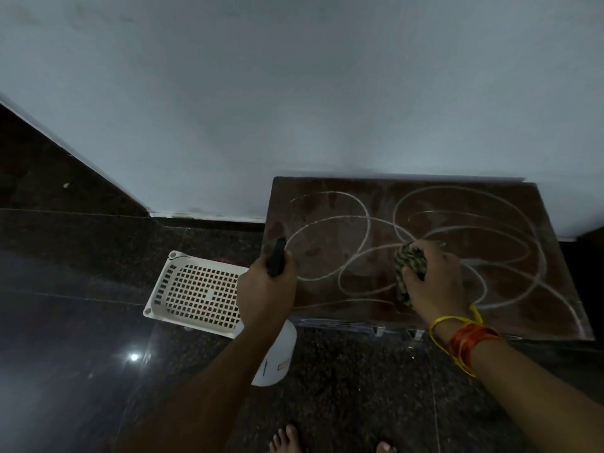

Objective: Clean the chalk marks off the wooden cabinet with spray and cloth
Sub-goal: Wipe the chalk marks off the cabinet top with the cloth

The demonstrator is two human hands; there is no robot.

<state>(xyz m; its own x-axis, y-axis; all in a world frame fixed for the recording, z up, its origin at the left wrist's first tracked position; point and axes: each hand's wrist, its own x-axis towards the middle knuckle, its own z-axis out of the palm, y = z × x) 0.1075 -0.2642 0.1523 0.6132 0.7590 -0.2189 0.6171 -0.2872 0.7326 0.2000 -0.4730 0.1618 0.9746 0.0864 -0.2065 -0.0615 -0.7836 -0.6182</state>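
feet: bare toes (283, 439) at the bottom edge, cut off
left hand (266, 289): fingers wrapped tight round the spray bottle (277, 351); black nozzle aimed at the cabinet top (510, 289); white body mostly hidden under the forearm
right hand (434, 279): fingers clenched on a bunched cloth (410, 263), pressed on the top mid-loops
chalk marks (330, 220): loops nearly all intact
step: early, spray-and-wipe; next likely firm wiping strokes along the lines
unclear: dim; wet patches hard to confirm; white perforated basket (199, 289) on the floor beside

The dark stone floor (343, 403) carries a wooden cabinet (327, 204) and, beside it, a white perforated basket (199, 289)
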